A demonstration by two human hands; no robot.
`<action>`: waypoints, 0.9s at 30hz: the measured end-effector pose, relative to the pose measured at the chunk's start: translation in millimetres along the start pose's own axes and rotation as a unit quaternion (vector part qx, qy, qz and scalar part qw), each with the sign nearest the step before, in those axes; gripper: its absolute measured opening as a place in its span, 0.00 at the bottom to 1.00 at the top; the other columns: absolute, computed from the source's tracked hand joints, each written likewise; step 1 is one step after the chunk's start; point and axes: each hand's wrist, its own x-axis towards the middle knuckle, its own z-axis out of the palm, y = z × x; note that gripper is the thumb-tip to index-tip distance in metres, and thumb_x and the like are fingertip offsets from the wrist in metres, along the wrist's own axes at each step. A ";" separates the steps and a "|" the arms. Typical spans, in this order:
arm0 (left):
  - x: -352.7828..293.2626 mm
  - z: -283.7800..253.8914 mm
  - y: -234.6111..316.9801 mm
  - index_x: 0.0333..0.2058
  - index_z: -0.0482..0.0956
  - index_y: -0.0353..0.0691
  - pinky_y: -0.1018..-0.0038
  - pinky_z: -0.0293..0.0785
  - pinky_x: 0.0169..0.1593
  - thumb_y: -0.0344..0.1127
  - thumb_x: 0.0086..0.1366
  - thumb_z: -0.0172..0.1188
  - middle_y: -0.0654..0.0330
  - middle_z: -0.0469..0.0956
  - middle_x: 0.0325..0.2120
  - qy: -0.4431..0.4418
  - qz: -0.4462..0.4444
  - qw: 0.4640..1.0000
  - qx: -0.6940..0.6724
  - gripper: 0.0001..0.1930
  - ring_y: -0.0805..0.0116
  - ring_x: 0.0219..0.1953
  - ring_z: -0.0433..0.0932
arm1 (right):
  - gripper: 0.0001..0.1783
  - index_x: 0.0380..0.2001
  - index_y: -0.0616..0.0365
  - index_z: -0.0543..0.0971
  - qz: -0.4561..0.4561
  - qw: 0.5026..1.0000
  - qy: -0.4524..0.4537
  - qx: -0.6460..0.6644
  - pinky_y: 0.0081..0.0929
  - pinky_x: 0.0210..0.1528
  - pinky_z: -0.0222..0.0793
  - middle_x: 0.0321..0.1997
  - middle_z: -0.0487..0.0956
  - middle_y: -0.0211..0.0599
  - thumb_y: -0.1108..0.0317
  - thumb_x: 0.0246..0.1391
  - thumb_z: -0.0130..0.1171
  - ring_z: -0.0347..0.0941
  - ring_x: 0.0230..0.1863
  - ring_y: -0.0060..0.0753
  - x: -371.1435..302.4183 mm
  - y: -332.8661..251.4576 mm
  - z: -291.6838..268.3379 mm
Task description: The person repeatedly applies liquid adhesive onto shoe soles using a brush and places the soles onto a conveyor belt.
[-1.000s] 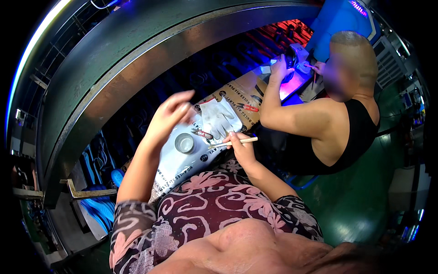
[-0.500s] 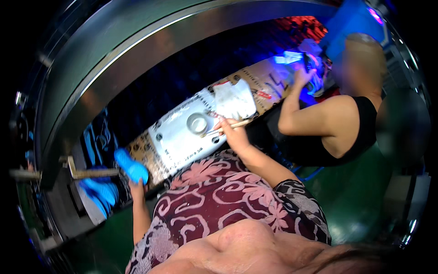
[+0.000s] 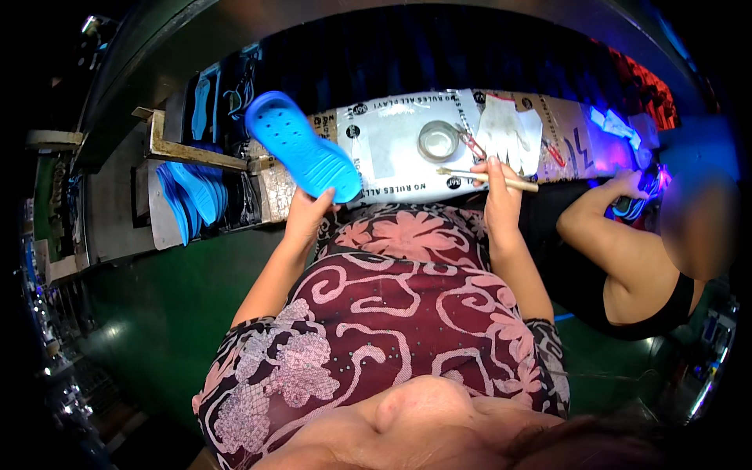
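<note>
In my left hand point(image 3: 309, 218) is a blue shoe insole point(image 3: 296, 147), gripped at its heel end. Small holes dot its wide toe end, which points up and to the left. My right hand point(image 3: 502, 205) pinches a wooden-handled brush point(image 3: 523, 185), with the bristle end pointing left. Just beyond the bristles stands a round clear container point(image 3: 439, 142) on the white sheet point(image 3: 392, 176). A small red-handled tool point(image 3: 471, 144) lies against the container's right side.
White gloves point(image 3: 501, 125) and a second red tool point(image 3: 554, 153) lie farther right. At left, a wooden bar point(image 3: 200, 155) juts out above stacked blue insoles point(image 3: 196, 194). To my right, a co-worker's hand point(image 3: 625, 185) works under violet light.
My left hand has brought the insole up and rightward, over the sheet's left edge. The brush has drawn back from the container's edge. The whole view has turned and shifted.
</note>
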 end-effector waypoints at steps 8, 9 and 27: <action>20.0 46.6 27.0 0.42 0.64 0.30 0.77 0.73 0.33 0.30 0.57 0.55 0.55 0.74 0.32 -0.060 0.148 0.983 0.092 0.16 0.72 0.28 0.74 | 0.17 0.20 0.64 0.76 -0.141 0.977 -0.141 -0.073 0.23 0.40 0.62 0.21 0.75 0.35 0.66 0.56 0.47 0.68 0.25 0.25 1.4 -31.0 30.7; 16.7 52.1 33.9 0.41 0.65 0.30 0.77 0.72 0.33 0.29 0.56 0.55 0.56 0.74 0.31 -0.072 0.157 0.980 0.103 0.15 0.73 0.29 0.73 | 0.16 0.19 0.64 0.76 -0.173 0.967 -0.157 -0.100 0.25 0.41 0.61 0.20 0.75 0.34 0.66 0.55 0.47 0.68 0.25 0.27 1.6 -32.7 30.8; 7.7 65.3 46.4 0.40 0.68 0.30 0.77 0.70 0.37 0.28 0.53 0.56 0.56 0.75 0.31 -0.061 0.199 0.969 0.134 0.15 0.74 0.32 0.73 | 0.11 0.14 0.57 0.75 -0.301 0.924 -0.142 -0.189 0.28 0.33 0.60 0.15 0.72 0.32 0.69 0.47 0.54 0.67 0.21 0.35 4.0 -27.6 36.8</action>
